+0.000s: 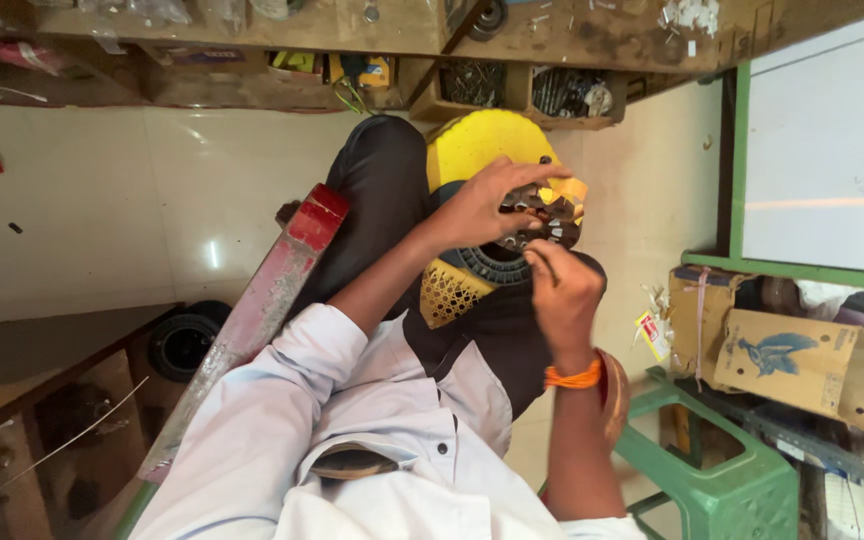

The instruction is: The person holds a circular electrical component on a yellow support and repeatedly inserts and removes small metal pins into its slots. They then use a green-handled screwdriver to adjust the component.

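A round yellow plastic housing (482, 140) with a yellow mesh edge rests on my lap, over a dark ribbed disc (492, 265). My left hand (482, 205) reaches across and grips a dark metal motor part with yellow pieces (552, 205) on top of it. My right hand (564, 295), with an orange thread band at the wrist, is closed just below that part and pinches what looks like a thin dark tool pointing at it. I cannot make out the tool's tip.
A red and grey bar (297, 260) leans along my left side. At the right are a green plastic stool (727, 480), cardboard boxes (802, 365) and a white board in a green frame (832, 140). A cluttered wooden shelf (402, 40) runs across the top, and a black ring (184, 342) lies at the lower left.
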Demonstrator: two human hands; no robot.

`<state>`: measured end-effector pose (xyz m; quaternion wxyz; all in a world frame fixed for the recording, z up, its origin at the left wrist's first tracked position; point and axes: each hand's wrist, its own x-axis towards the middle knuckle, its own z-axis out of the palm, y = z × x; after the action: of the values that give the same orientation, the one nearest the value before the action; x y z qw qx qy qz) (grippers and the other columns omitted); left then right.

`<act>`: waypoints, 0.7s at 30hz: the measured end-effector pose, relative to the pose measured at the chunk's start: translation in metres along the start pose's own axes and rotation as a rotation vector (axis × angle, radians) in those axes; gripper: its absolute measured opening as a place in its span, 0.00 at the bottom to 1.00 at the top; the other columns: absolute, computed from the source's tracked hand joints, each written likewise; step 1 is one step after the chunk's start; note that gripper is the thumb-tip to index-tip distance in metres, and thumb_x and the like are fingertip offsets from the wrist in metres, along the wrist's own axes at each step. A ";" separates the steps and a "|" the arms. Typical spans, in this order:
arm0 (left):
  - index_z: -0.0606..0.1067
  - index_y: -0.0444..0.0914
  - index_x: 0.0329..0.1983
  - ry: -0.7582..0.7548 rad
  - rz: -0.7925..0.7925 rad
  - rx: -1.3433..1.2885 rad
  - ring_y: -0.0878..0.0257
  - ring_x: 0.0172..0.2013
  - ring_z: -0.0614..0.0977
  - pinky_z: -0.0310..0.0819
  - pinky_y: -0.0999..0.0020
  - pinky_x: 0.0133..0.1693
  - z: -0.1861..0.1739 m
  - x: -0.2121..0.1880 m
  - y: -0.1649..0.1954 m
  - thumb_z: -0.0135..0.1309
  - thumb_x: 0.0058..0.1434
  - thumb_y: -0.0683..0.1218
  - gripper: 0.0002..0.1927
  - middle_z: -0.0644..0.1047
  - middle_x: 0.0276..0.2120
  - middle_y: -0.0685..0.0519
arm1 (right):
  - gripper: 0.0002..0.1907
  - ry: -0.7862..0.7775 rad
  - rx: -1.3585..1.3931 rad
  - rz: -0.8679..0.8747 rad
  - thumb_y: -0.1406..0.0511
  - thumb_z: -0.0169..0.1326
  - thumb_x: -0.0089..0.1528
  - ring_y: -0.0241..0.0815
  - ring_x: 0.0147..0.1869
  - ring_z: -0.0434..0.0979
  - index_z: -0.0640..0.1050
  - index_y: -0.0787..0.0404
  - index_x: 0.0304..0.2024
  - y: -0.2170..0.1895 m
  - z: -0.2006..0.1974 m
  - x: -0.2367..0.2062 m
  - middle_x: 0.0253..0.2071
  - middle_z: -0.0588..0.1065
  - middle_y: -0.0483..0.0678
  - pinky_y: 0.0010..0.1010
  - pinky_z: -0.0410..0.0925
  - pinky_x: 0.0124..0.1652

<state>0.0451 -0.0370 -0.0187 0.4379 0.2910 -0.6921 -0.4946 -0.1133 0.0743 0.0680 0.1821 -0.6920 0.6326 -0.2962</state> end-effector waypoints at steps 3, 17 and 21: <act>0.76 0.45 0.65 0.141 0.199 0.337 0.55 0.59 0.71 0.64 0.57 0.60 -0.001 -0.024 0.018 0.66 0.56 0.42 0.31 0.73 0.57 0.54 | 0.05 0.099 -0.039 -0.035 0.73 0.58 0.65 0.50 0.40 0.82 0.80 0.68 0.43 0.000 0.020 -0.014 0.38 0.80 0.56 0.33 0.72 0.42; 0.81 0.43 0.35 0.284 0.441 0.467 0.59 0.51 0.73 0.62 0.57 0.54 0.012 -0.041 0.036 0.68 0.57 0.47 0.07 0.76 0.45 0.61 | 0.07 0.021 -0.069 -0.085 0.75 0.62 0.57 0.42 0.31 0.74 0.82 0.65 0.38 -0.040 -0.050 -0.025 0.29 0.75 0.49 0.31 0.67 0.34; 0.77 0.39 0.31 0.411 0.237 0.324 0.59 0.39 0.76 0.63 0.59 0.43 0.032 -0.044 0.035 0.68 0.57 0.43 0.09 0.76 0.36 0.56 | 0.06 0.091 -0.220 -0.250 0.77 0.59 0.63 0.44 0.34 0.76 0.81 0.65 0.41 -0.049 -0.076 0.021 0.33 0.76 0.51 0.33 0.68 0.37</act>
<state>0.0370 0.0252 -0.0042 0.5716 0.3684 -0.6880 -0.2534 -0.1237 0.0697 0.1596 0.0381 -0.7669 0.5778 -0.2766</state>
